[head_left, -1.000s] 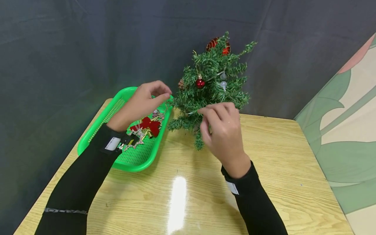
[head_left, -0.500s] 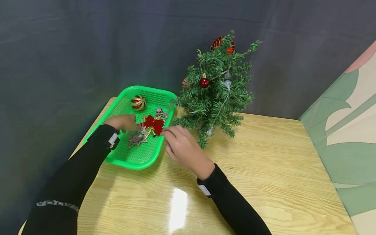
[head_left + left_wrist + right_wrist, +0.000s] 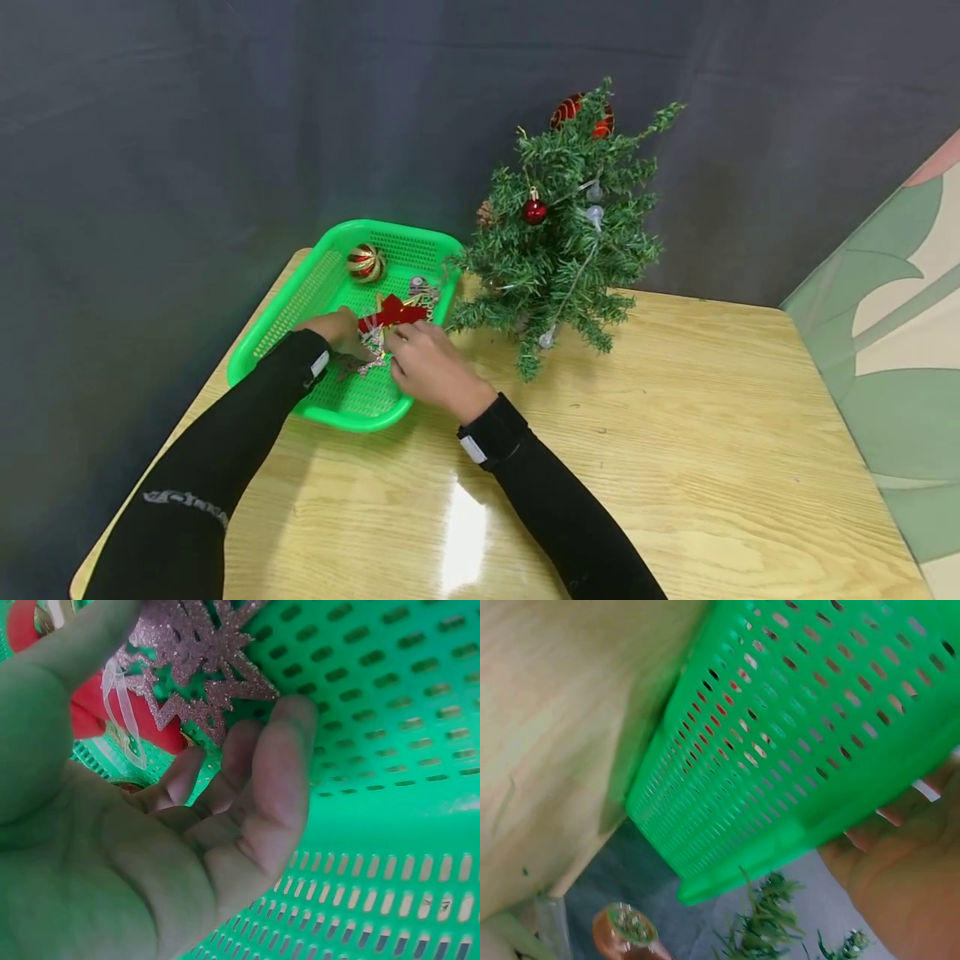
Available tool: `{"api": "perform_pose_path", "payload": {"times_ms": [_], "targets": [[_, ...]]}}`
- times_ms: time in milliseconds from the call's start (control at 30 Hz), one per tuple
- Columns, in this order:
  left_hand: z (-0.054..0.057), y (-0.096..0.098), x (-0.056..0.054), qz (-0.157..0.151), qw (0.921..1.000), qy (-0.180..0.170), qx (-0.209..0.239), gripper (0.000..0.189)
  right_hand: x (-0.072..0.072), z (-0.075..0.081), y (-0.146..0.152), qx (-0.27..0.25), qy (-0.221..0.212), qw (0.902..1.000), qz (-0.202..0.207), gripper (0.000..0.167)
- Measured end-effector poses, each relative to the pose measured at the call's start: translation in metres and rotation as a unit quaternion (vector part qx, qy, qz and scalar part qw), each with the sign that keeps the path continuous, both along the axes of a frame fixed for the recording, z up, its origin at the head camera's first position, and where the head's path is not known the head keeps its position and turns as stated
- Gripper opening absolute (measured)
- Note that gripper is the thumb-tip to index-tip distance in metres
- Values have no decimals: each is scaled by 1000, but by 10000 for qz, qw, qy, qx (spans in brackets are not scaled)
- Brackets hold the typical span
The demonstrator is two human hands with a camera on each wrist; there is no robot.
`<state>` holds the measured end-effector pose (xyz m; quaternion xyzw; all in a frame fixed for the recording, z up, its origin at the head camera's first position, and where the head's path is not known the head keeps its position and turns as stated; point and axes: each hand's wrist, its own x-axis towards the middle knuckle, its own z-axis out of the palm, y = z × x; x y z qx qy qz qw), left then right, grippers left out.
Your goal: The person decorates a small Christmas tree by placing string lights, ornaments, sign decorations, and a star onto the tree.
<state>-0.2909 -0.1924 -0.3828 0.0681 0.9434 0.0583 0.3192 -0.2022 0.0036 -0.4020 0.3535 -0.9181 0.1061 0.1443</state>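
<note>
Jagged pink glitter snowflake ornament [image 3: 196,652] inside green perforated plastic basket [image 3: 362,422]. Left hand [image 3: 341,332] dips in, fingers curled; right hand [image 3: 433,363] over basket's near side; cannot tell either's grip.

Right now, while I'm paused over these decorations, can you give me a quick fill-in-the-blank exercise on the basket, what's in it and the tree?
1. The colour of the basket is ____.
2. The colour of the bow near the glittery ornament is ____.
3. The striped ball in the basket is red and ____ in colour.
4. In the head view, the tree stands on the basket's ____-hand side.

Missing words: green; red; gold; right.
</note>
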Motion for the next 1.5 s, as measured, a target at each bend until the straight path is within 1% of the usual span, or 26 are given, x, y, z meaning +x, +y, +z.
{"api": "perform_pose_path", "payload": {"times_ms": [67, 133, 167, 267, 367, 433, 500, 567, 633, 700, 767, 800, 867, 900, 967, 1033, 1067, 1167, 1200, 1233, 1300, 1367, 1400, 1433, 1467, 1500], "targets": [[0, 1, -1, -43, 10000, 28, 28, 61, -1, -1, 1, -40, -24, 10000, -18, 19], [0, 0, -1, -27, 9999, -6, 110, 45, -2, -1, 2, -123, 22, 9999, 9, 19], [1, -1, 0, -5, 9999, -32, 152, 42, -1, -1, 2, -153, 51, 9999, 27, 19], [6, -2, 4, -25, 9999, 54, 126, 41, 0, -1, 2, -286, 41, 9995, 93, 19], [15, -2, 8, -186, 9997, 147, 103, 42, 4, -1, 4, -549, -216, 9982, 131, 20], [20, -3, 8, -329, 9991, 113, 230, 37, 8, -1, 6, -907, -493, 9945, 157, 21], [27, -4, 7, -506, 9976, -11, 477, 31, 12, 0, 10, -1350, -779, 9876, 200, 20], [35, -6, 6, -657, 9954, -77, 693, 36, 15, 3, 14, -1785, -1056, 9779, 269, 20], [44, -8, 8, -780, 9932, -70, 859, 43, 18, 5, 19, -2031, -1174, 9716, 302, 20], [56, -8, 15, -828, 9918, 48, 972, 37, 22, 7, 22, -2179, -1297, 9669, 265, 22], [66, -7, 23, -968, 9894, 302, 1044, 32, 26, 7, 25, -2279, -1380, 9638, 141, 26], [72, -5, 29, -1051, 9875, 448, 1085, 30, 29, 8, 26, -2334, -1443, 9616, 54, 29], [83, 1, 45, -1218, 9823, 742, 1213, 29, 37, 9, 29, -2535, -1678, 9525, -145, 40], [89, 5, 53, -1338, 9783, 923, 1282, 29, 40, 12, 31, -2672, -1839, 9456, -254, 46], [100, 14, 73, -1624, 9666, 1242, 1547, 27, 48, 19, 36, -2967, -2238, 9275, -401, 59], [109, 21, 95, -1877, 9519, 1492, 1909, 26, 58, 29, 44, -3303, -2746, 9022, -380, 68], [112, 24, 106, -2023, 9425, 1595, 2131, 26, 63, 36, 50, -3424, -2957, 8913, -316, 70], [115, 32, 134, -2419, 9134, 1790, 2741, 28, 79, 60, 72, -3619, -3266, 8731, 43, 62], [114, 35, 142, -2525, 9034, 1803, 2958, 28, 83, 66, 79, -3678, -3245, 8712, 204, 55], [112, 38, 148, -2615, 8943, 1805, 3150, 28, 88, 73, 87, -3715, -3170, 8720, 331, 46], [107, 45, 158, -2829, 8731, 1886, 3493, 28, 97, 83, 100, -3719, -2953, 8783, 558, 30], [100, 51, 164, -2965, 8549, 1975, 3771, 26, 104, 90, 109, -3687, -2762, 8843, 760, 21], [97, 54, 166, -3001, 8480, 1987, 3891, 25, 108, 93, 113, -3617, -2673, 8890, 864, 19], [94, 57, 167, -3015, 8434, 2000, 3972, 25, 111, 95, 116, -3546, -2629, 8925, 926, 19], [91, 60, 167, -3016, 8404, 1976, 4045, 25, 114, 96, 119, -3464, -2548, 8973, 998, 20], [89, 62, 166, -2994, 8398, 1931, 4095, 25, 116, 97, 121, -3389, -2462, 9023, 1019, 22]]}}
